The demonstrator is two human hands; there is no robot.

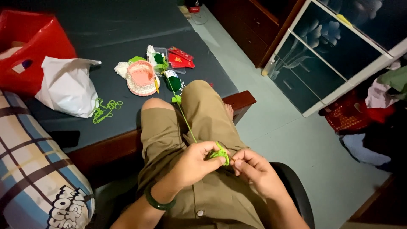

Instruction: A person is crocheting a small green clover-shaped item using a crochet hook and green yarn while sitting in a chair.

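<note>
The left hand point(196, 163) pinches a small green crochet piece point(221, 154) between thumb and fingers; the right hand point(254, 169) is closed on a thin hook against it, over the lap. A green yarn strand point(186, 123) runs from the piece up to a dark green yarn ball point(173, 81) on the dark blue bed point(114, 34). Nearby lie a pink crocheted basket point(141, 77), a white plastic bag point(68, 87) and a red bag point(29, 46). The floor point(288, 127) is pale green; a glass-fronted cabinet point(330, 51) stands at right.
</note>
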